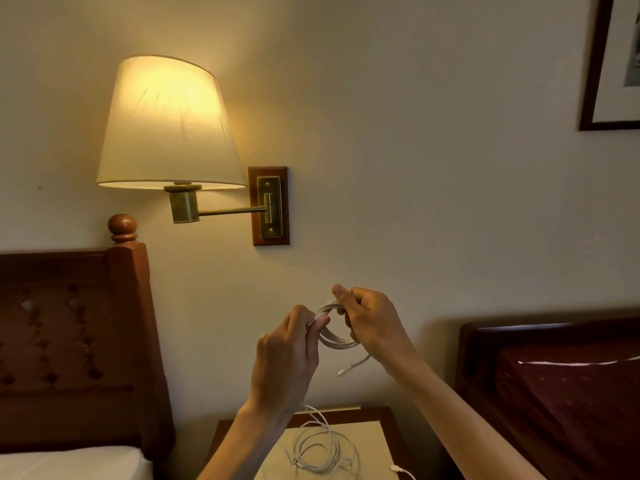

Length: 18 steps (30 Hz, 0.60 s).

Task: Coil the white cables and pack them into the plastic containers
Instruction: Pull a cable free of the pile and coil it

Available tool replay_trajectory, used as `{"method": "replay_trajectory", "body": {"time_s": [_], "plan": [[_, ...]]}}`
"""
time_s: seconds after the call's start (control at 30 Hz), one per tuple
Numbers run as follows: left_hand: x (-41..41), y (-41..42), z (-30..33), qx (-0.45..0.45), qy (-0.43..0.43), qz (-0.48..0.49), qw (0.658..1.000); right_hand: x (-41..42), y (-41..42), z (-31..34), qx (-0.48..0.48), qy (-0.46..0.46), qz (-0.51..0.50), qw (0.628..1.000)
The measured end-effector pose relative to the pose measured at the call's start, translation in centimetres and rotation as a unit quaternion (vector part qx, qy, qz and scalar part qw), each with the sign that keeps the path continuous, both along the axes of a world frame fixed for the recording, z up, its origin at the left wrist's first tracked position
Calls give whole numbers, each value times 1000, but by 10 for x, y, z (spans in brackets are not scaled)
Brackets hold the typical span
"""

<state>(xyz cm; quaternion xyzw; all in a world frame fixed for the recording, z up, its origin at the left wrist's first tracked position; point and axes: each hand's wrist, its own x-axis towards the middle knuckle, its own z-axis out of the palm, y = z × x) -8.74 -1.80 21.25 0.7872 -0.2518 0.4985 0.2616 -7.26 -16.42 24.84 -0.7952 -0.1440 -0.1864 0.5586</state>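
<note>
White cable (334, 336): I see it coiled in mid-air between both hands, one end dangling free.
Left hand (287, 355): fingers pinching the coil's connector end.
Right hand (369, 318): fingers curled round the loops.
Loose cables (320, 448): I see them tangled on the nightstand (384, 415) below.
Lamp (169, 123): lit, on the wall.

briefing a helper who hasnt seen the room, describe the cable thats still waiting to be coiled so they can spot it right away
Find the lit wall lamp between the two dark wooden headboards; straight below it stands a nightstand at the bottom of the view. The loose cable lies there on a pale surface in slack, messy loops. Unlike the tight coil held up in both hands, nothing touches it.
</note>
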Motion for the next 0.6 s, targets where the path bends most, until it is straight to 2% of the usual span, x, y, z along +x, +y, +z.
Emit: {"method": "replay_trajectory", "body": {"time_s": [0.13,0.23,0.3,0.4,0.47,0.6], "plan": [[2,2,1,-44,14,-98,994,5,0,1,18,-71,-51,996],[0,4,0,-108,46,-156,981,7,3,7,38,-71,-40,996],[-1,11,2,-167,114,-208,957,6,5,10,47,-56,-2,997],[-1,20,8,-191,234,-253,919,3,9,14,16,-53,28,998],[0,23,13,-178,289,-266,902,4,10,15,-6,-49,37,998],[4,25,16,-59,299,-200,931,6,11,10,-28,-50,37,998]]}}
